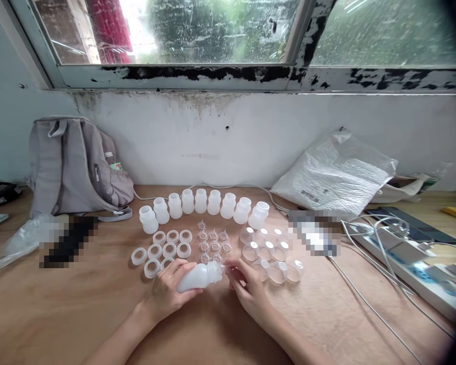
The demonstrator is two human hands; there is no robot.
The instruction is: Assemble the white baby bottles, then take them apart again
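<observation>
My left hand (171, 286) is wrapped around a frosted white baby bottle (197, 278), which lies tilted with its neck to the right. At the bottle's mouth, my right hand (247, 284) pinches the tip of a clear nipple (224, 267), partly hidden by the fingers. Just beyond my hands, several clear nipples (215, 247) stand in rows. To their left lie several translucent collar rings (169, 249), some partly behind my left hand. Several clear dome caps (277, 272) sit on the right. Behind them all, several open bottles (200, 201) stand upright in an arc.
A grey backpack (72, 167) leans on the wall at the left, near a plastic bag (26, 238). On the right are a silvery mailing bag (334, 170), a blurred phone-like device (315, 235) on a cable, and a white power strip (418, 274) with chargers.
</observation>
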